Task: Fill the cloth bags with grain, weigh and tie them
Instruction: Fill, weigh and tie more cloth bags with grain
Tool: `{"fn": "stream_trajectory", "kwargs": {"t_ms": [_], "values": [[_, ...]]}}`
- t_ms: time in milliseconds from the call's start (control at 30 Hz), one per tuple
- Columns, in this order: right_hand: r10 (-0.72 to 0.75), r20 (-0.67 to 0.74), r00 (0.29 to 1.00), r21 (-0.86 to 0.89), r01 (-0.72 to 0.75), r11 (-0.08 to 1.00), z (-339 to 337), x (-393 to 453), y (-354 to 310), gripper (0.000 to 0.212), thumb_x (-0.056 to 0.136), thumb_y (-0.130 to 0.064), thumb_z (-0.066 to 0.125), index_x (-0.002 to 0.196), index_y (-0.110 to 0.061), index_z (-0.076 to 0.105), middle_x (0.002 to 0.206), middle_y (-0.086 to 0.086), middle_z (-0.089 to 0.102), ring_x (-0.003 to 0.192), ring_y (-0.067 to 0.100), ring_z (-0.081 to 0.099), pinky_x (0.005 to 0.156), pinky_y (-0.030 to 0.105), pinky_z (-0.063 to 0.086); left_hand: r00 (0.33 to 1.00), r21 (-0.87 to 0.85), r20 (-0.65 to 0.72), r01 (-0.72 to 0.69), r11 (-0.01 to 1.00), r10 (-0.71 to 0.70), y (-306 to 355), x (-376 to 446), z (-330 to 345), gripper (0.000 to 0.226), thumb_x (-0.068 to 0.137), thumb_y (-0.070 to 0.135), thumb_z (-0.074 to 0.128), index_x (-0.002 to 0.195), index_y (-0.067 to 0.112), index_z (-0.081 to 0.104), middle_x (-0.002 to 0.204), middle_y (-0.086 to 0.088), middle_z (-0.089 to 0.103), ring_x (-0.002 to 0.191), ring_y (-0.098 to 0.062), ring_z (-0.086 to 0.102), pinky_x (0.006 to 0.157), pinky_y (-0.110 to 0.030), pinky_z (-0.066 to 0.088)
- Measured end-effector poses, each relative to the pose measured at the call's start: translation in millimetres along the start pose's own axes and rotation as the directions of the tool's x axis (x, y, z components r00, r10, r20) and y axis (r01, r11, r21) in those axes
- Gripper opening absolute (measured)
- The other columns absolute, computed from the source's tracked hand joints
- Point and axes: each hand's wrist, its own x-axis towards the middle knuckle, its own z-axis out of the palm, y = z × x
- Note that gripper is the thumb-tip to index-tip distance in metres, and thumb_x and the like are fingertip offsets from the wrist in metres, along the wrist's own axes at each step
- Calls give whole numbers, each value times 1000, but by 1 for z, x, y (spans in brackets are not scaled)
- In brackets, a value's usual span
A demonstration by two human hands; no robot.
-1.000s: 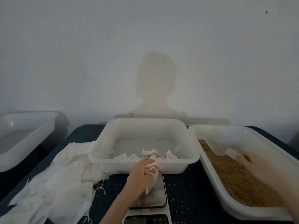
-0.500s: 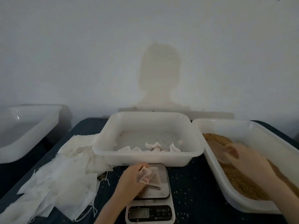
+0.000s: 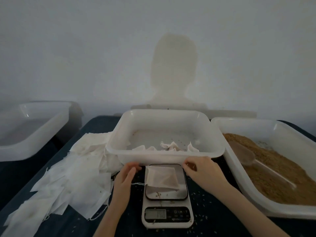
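A small white cloth bag (image 3: 162, 179) with a little grain in it lies flat on the plate of a digital kitchen scale (image 3: 166, 217). A thin drawstring (image 3: 139, 183) runs from the bag's left corner to the edge of my left hand (image 3: 125, 177). That hand hovers just left of the scale with curled fingers, and whether it holds the string is hidden. My right hand (image 3: 201, 170) hovers at the scale's right, fingertips pinched together with nothing seen between them. Brown grain (image 3: 273, 177) fills the right tub (image 3: 290, 132), and a scoop (image 3: 244, 154) lies on it.
A white tub (image 3: 164, 153) with several tied bags (image 3: 171, 146) stands just behind the scale. Several empty cloth bags (image 3: 68, 177) are heaped on the dark table at the left. Another white tub (image 3: 30, 130) sits at the far left. Loose grains dot the table.
My left hand laid the bag flat on the scale and drew back to its left. My right hand left the scoop in the grain tub and came over to the scale's right.
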Motion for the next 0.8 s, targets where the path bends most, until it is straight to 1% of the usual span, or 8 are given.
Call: {"fn": "stream_trajectory", "kwargs": {"t_ms": [100,200,333,433,500,567,700,800], "values": [[-42,20,999,27,41,999,12,3,-12,21,93,-39,53,87,-28,69,74,-11,65,67,3,60,68,21,54,997,101,-71,14,995,-7,-3,0,3,24,97,10,45,90,21,66,88,6,68,84,-5,62,77,-26,45],[-74,20,997,22,73,997,23,6,-29,25,93,-43,52,85,-27,68,75,-11,65,70,4,59,68,23,52,994,154,-110,19,988,-2,-5,-1,5,24,96,10,47,85,21,65,85,10,68,80,-3,61,74,-24,46],[-105,-14,994,-18,105,994,31,11,-55,35,91,-55,49,70,-29,58,64,-11,59,59,3,53,56,17,42,988,160,-155,30,987,-5,-6,-3,4,25,95,8,48,82,20,66,81,7,69,78,-3,62,73,-26,47],[-115,-38,993,-102,111,989,39,13,-74,44,87,-66,45,66,-28,55,62,-11,55,57,4,50,57,20,42,988,167,-156,22,986,4,-4,-4,3,25,95,9,47,83,20,67,81,6,69,78,-4,62,74,-26,47],[-115,-27,993,-204,107,973,46,15,-84,49,85,-70,41,71,-26,58,66,-7,55,60,10,51,57,26,43,989,177,-147,7,984,20,-5,-5,2,25,95,9,47,83,18,66,80,4,69,78,-7,63,74,-29,50],[-119,-24,993,-291,107,951,53,16,-92,50,87,-67,41,77,-21,58,68,-3,51,62,14,49,55,27,38,989,200,-140,-11,980,40,-5,-5,2,26,95,8,47,81,18,66,78,3,68,75,-10,63,73,-33,51],[-95,-30,995,-330,80,941,59,21,-92,27,93,-39,41,76,-18,45,69,-1,42,62,17,44,49,27,24,985,242,-148,-46,969,84,-5,-6,1,26,94,7,49,79,21,64,75,7,66,72,-7,61,70,-34,50],[-65,-11,998,-273,59,960,52,27,-84,24,92,-34,41,80,-17,52,74,-1,47,65,17,47,55,28,38,987,258,-106,-91,962,122,-3,-9,2,17,92,15,55,84,28,63,77,10,67,71,-8,61,66,-33,50]]}}
